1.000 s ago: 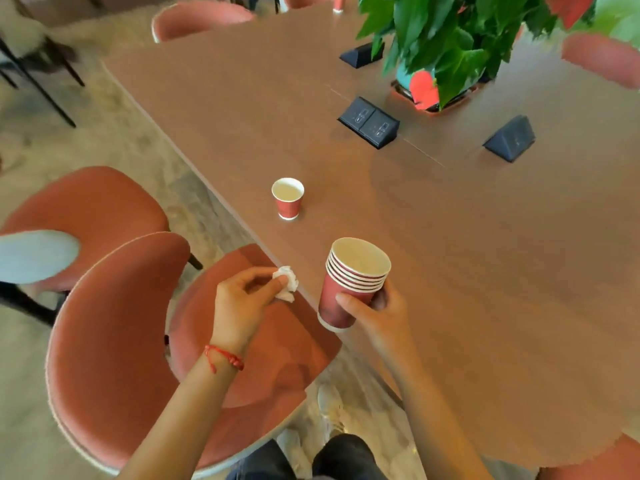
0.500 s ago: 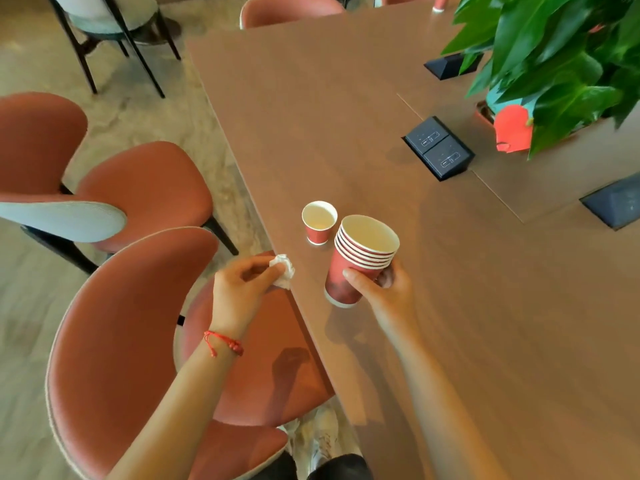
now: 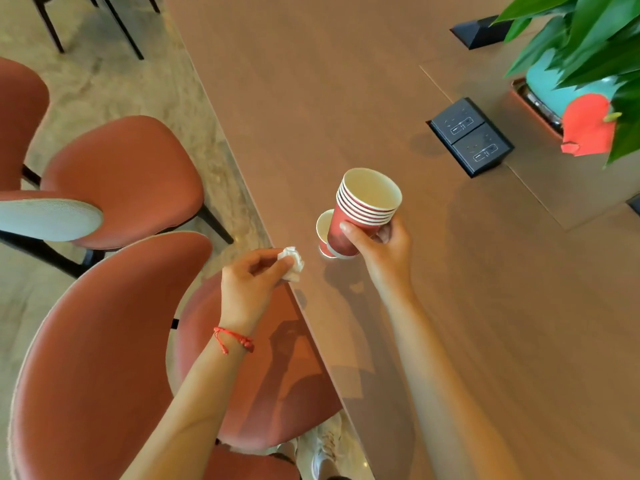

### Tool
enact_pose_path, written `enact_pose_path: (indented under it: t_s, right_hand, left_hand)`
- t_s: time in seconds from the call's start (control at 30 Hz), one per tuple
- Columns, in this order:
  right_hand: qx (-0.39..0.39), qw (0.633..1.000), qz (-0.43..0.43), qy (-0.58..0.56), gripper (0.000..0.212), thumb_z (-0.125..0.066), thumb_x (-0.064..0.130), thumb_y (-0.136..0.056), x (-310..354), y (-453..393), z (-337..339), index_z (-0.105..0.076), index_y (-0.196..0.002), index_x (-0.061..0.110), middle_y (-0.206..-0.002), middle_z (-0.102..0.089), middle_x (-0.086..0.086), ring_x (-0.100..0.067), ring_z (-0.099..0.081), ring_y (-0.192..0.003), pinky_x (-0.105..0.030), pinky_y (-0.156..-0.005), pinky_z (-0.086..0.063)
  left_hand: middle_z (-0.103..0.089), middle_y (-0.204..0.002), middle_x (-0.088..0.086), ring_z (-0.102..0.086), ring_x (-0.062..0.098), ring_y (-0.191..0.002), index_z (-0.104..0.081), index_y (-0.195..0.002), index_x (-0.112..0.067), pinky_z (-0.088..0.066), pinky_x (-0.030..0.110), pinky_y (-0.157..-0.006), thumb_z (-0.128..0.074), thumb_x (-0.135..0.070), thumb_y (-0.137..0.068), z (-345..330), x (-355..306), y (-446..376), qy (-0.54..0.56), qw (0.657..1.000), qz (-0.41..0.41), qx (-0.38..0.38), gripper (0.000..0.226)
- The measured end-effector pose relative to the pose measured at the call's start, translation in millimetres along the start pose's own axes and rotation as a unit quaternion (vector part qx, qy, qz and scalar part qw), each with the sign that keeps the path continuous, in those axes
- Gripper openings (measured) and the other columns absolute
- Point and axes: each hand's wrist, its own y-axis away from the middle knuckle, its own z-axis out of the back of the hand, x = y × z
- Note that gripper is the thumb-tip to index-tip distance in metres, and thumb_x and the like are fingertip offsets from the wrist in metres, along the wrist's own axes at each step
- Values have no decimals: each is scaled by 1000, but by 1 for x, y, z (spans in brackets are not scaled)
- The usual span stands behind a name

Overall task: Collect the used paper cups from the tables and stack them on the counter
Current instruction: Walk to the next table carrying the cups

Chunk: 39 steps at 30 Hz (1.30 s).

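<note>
My right hand (image 3: 382, 252) grips a stack of several nested red paper cups (image 3: 360, 211), tilted a little, held just above the brown table (image 3: 450, 306). A single red paper cup (image 3: 323, 233) stands on the table right behind the stack, mostly hidden by it. My left hand (image 3: 249, 282), with a red string on the wrist, pinches a crumpled white tissue (image 3: 292, 263) over the table's near edge, left of the cups.
Red upholstered chairs (image 3: 114, 174) stand along the table's left side, one (image 3: 86, 358) directly under my left arm. A black socket box (image 3: 471, 136) sits in the table, with a potted plant in a teal pot (image 3: 550, 84) at the far right.
I have come closer to the single cup. My right hand has carried the stack forward until it is right in front of that cup. My left hand still holds the tissue.
</note>
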Motion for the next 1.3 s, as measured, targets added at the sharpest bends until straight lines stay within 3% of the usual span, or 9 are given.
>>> enact_pose_path:
  t_s: [0.17, 0.3, 0.43, 0.63, 0.73, 0.9, 1.0, 1.23, 1.3]
  right_hand:
    - [-8, 999, 0, 48, 69, -83, 39, -54, -24, -29, -16, -56, -114, 19, -113, -66, -1, -17, -64, -105, -36, -89, -53]
    - [-11, 995, 19, 98, 62, -82, 45, -55, -39, -38, -20, -54, -109, 33, -110, -66, 10, -8, -62, -104, -25, -87, -51]
    - [-5, 991, 22, 135, 64, -79, 51, -55, -51, -38, -20, -49, -111, 42, -114, -62, 14, -4, -58, -107, -17, -86, -48]
    - [-19, 991, 6, 130, 64, -80, 47, -55, -74, -36, -20, -50, -112, 42, -115, -62, 9, -8, -59, -108, -24, -86, -49]
    - [-29, 992, -21, 120, 76, -83, 45, -53, -90, -32, -19, -51, -120, 28, -118, -62, 2, -12, -59, -108, -28, -89, -50]
    - [-17, 991, -53, 121, 81, -85, 40, -54, -105, -28, -24, -49, -125, 23, -120, -62, 0, -11, -60, -107, -12, -78, -47]
    - [-36, 992, -49, 112, 74, -84, 32, -56, -105, -28, -28, -52, -122, 20, -116, -64, 1, -7, -61, -104, -11, -77, -46]
    - [4, 995, -48, 85, 69, -83, 26, -63, -90, -15, -26, -50, -124, 24, -119, -63, 5, -12, -59, -112, -32, -95, -49]
    - [13, 996, -47, 72, 69, -81, 30, -62, -82, -4, -26, -50, -123, 25, -119, -63, 5, -12, -60, -112, -31, -94, -51]
  left_hand:
    - [-72, -66, -10, -68, 13, -72, -71, -71, -24, -57, 24, -71, -72, -8, -78, 11, 11, -15, -6, 1000, 23, -5, 17]
    - [-72, -68, -9, -69, 13, -72, -71, -72, -25, -55, 33, -76, -72, -8, -77, 15, 20, -21, -10, 999, 36, -10, 18]
    - [-72, -67, -11, -68, 9, -71, -70, -70, -28, -55, 30, -74, -72, -8, -77, 14, 26, -23, -14, 999, 44, -6, 21]
    - [-73, -68, -10, -68, 5, -66, -71, -75, -21, -56, 19, -65, -72, -8, -78, 15, 34, -25, 0, 998, 66, 7, 14]
    - [-72, -66, -9, -67, 3, -61, -71, -77, -16, -52, 13, -57, -71, -6, -78, 16, 38, -24, 9, 997, 76, 5, 10]
    - [-72, -64, -6, -68, 6, -59, -71, -80, -9, -51, 13, -53, -69, -3, -79, 17, 43, -22, 25, 996, 89, 2, 6]
    - [-72, -63, -6, -67, 5, -58, -71, -79, -9, -51, 13, -53, -69, -2, -79, 19, 42, -21, 27, 996, 89, 1, 7]
    - [-73, -73, -3, -69, 9, -67, -72, -78, -17, -55, 17, -60, -72, -8, -78, 28, 39, -20, 9, 997, 78, -7, 9]
    - [-73, -75, -4, -70, 10, -70, -72, -76, -20, -57, 20, -65, -72, -10, -78, 30, 36, -18, 4, 998, 67, -5, 11]
